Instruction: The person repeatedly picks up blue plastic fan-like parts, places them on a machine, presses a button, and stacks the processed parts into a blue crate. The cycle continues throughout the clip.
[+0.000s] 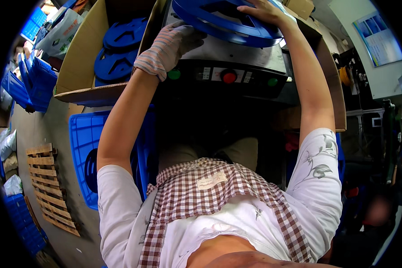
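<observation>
A round blue plastic reel [254,39] with cut-outs is at the top of the view, over the metal top of a machine [236,60]. My right hand [265,12], bare, grips the reel from its far right side, with fingers reaching over a cut-out. My left hand [172,47] wears a striped knit glove. Its fingers are apart and loosely bent at the reel's left edge; whether they touch it I cannot tell. Below, the machine's front panel carries a red button [229,77], a green button [173,74] on the left and another green button [272,82] on the right.
Left of the machine, an open cardboard box [87,91] holds several blue reels [116,64]. A blue crate [87,129] stands below it. A wooden pallet [51,185] lies on the floor farther left. Another cardboard box [337,89] is at the right.
</observation>
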Available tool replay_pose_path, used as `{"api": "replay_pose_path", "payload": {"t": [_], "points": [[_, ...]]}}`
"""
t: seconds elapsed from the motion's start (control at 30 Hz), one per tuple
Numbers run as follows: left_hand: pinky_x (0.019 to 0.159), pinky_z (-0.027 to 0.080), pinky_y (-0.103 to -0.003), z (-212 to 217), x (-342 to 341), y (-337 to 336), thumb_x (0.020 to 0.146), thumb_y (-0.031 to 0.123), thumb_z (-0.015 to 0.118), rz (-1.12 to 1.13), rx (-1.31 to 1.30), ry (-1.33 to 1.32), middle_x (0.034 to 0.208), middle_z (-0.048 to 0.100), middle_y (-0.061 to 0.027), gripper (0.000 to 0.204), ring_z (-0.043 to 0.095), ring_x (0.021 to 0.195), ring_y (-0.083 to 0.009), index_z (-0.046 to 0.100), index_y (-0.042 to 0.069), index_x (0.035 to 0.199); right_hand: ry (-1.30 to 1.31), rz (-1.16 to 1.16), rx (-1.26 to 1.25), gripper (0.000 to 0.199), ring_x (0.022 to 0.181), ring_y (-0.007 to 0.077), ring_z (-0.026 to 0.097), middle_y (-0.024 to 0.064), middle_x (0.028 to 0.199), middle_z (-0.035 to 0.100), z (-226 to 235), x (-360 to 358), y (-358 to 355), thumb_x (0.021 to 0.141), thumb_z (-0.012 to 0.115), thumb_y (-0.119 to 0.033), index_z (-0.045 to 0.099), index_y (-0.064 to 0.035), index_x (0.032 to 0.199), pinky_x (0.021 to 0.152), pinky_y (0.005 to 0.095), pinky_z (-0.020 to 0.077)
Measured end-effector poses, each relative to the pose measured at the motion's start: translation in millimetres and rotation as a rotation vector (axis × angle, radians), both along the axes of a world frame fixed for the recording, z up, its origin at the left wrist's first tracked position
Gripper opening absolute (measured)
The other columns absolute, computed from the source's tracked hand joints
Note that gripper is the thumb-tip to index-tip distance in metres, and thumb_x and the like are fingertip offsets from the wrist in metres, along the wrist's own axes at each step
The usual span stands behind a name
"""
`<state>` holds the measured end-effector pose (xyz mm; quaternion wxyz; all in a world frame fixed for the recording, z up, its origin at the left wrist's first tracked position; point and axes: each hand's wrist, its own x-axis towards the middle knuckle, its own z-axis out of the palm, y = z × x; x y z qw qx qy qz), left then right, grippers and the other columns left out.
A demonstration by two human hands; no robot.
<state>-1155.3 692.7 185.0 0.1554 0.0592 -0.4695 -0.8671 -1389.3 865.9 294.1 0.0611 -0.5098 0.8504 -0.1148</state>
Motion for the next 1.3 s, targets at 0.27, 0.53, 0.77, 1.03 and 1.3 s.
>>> {"api": "replay_pose_path", "payload": {"t": [0.27, 0.53, 0.77, 1.03, 1.3], "points": [[0.094, 0.051, -0.035, 12.4, 42.9, 5.1, 0.095, 0.018, 0.057, -0.071, -0.251, -0.043, 0.115, 0.065, -0.0146, 0.037, 0.063, 0.107, -0.026, 0.053, -0.002, 0.126, 0.156, -0.109, 0.026, 0.069, 0.128, 0.0366, 0.047, 0.0225, 0.135, 0.051, 1.3, 17.3, 7.5, 0.087, 0.059, -0.054, 0.041, -0.0205, 0.145, 0.107, 0.0426, 0.0361], [0.1, 0.046, -0.039, -42.6, 90.6, 13.6, 0.076, 0.023, 0.081, 0.672, -1.485, -0.269, 0.128, 0.053, -0.0223, 0.077, 0.052, 0.118, -0.0349, 0.041, 0.007, 0.14, -0.065, -0.384, -0.667, 0.08, 0.107, 0.0263, 0.061, 0.0156, 0.116, 0.061, -95.2, 56.0, 175.5, 0.075, 0.081, -0.03, 0.043, -0.0098, 0.143, 0.092, 0.0358, 0.048], [0.101, 0.045, -0.042, -49.9, 77.3, 24.2, 0.078, 0.018, 0.079, 0.551, -1.332, -0.518, 0.132, 0.05, -0.0223, 0.077, 0.051, 0.12, -0.0371, 0.037, 0.006, 0.142, -0.111, -0.453, -0.608, 0.082, 0.119, 0.03, 0.054, 0.0174, 0.127, 0.055, -155.1, 77.3, 190.5, 0.072, 0.084, -0.023, 0.044, -0.0087, 0.141, 0.1, 0.0378, 0.044], [0.096, 0.048, -0.039, -73.9, 137.6, 50.4, 0.086, 0.006, 0.066, 0.782, -1.293, -0.14, 0.122, 0.059, -0.02, 0.044, 0.058, 0.111, -0.0349, 0.053, 0.001, 0.129, 0.144, -0.445, -0.6, 0.068, 0.111, 0.0337, 0.056, 0.0187, 0.12, 0.056, -155.9, 91.7, 193.0, 0.082, 0.074, -0.036, 0.047, -0.0066, 0.138, 0.092, 0.0398, 0.0465], [0.092, 0.05, -0.034, -201.6, 319.1, 38.5, 0.092, 0.007, 0.058, 0.647, -1.24, -0.821, 0.114, 0.066, -0.0157, 0.029, 0.064, 0.105, -0.0276, 0.061, 0.003, 0.121, 0.393, -0.059, -0.82, 0.034, 0.106, 0.0265, 0.057, 0.0099, 0.111, 0.06, -75.2, 123.3, 147.2, 0.085, 0.07, -0.016, 0.065, -0.0109, 0.118, 0.09, 0.0367, 0.0474]]}}
